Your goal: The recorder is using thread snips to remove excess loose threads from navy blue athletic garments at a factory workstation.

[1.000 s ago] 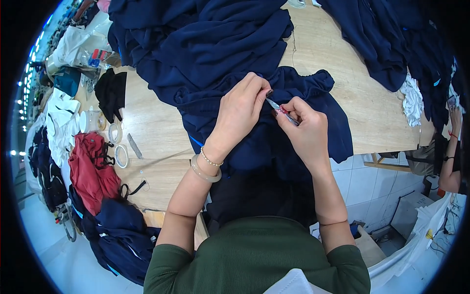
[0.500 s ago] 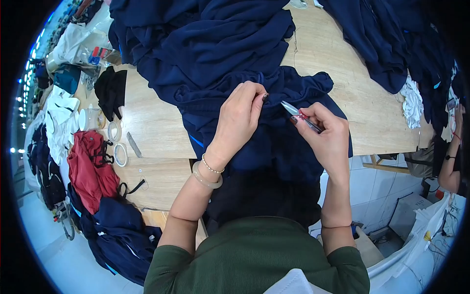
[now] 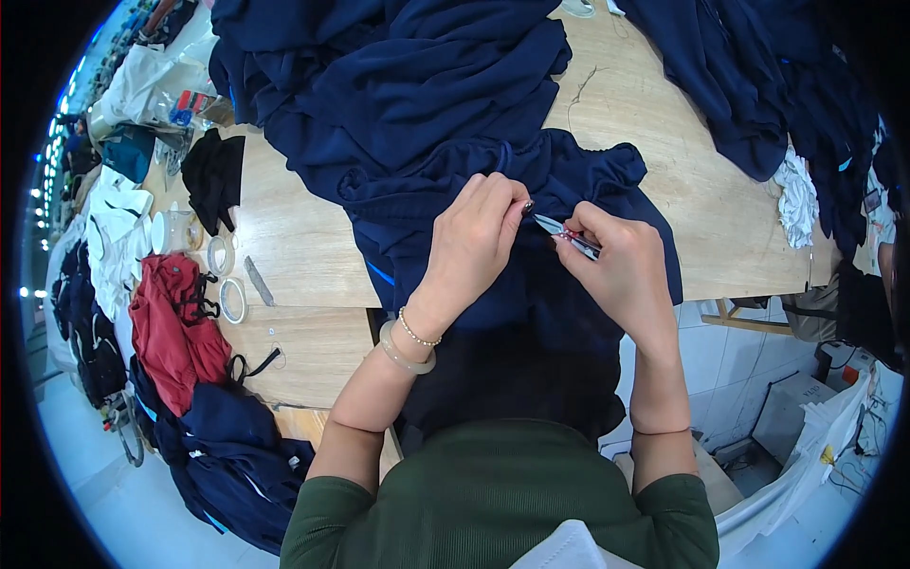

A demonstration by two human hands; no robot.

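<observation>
A dark navy garment [image 3: 569, 171] lies over the near edge of a wooden table [image 3: 294, 247], in front of me. My left hand [image 3: 474, 242] pinches a fold of this fabric between thumb and fingers. My right hand [image 3: 621, 270] grips small thread snips [image 3: 561, 230] with a red part on the handle. The metal tips point left and sit right at my left fingertips. A pale bangle and a bead bracelet circle my left wrist.
More navy garments [image 3: 398, 76] are heaped across the back of the table and at the right [image 3: 758, 85]. Tape rolls [image 3: 226, 275], a black cloth [image 3: 213, 175], a red garment [image 3: 175, 332] and white items lie at the left. Another person's arm [image 3: 886, 266] shows at the far right.
My right hand had drawn the snips away to the right, and now it has come back left so the tips meet my left fingertips. My left hand stays on the fabric.
</observation>
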